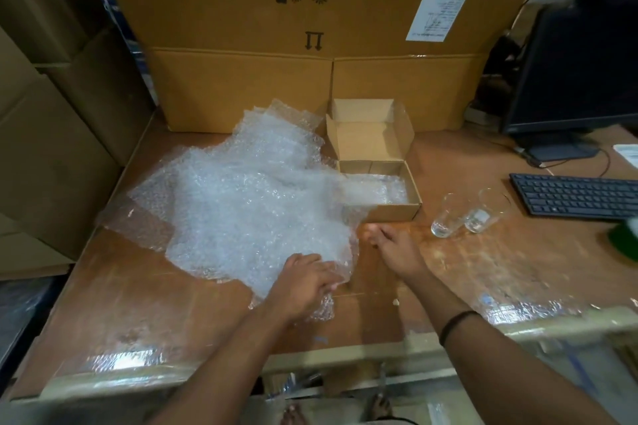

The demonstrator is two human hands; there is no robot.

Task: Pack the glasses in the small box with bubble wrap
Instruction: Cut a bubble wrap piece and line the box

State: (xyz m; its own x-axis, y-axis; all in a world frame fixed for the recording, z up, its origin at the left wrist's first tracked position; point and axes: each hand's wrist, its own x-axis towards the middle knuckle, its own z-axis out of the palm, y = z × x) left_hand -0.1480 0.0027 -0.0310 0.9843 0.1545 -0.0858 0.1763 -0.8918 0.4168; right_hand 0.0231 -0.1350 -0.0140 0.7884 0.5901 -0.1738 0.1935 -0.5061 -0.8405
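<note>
A heap of clear bubble wrap (241, 203) lies on the brown table, with one sheet trailing into the small open cardboard box (397, 210). The box's lid stands up behind it. Two clear drinking glasses (445, 221) (483, 214) stand to the right of the box. My left hand (303, 283) grips the near edge of the bubble wrap, fingers curled over it. Just in front of the box's near left corner, my right hand (393, 245) pinches the sheet's edge; its fingertips are blurred.
Large cardboard cartons (310, 45) wall off the back and left of the table (138, 304). A black keyboard (580, 197) and monitor (580, 72) occupy the right. A green object (625, 238) shows at the right edge. Tape runs along the table's front edge.
</note>
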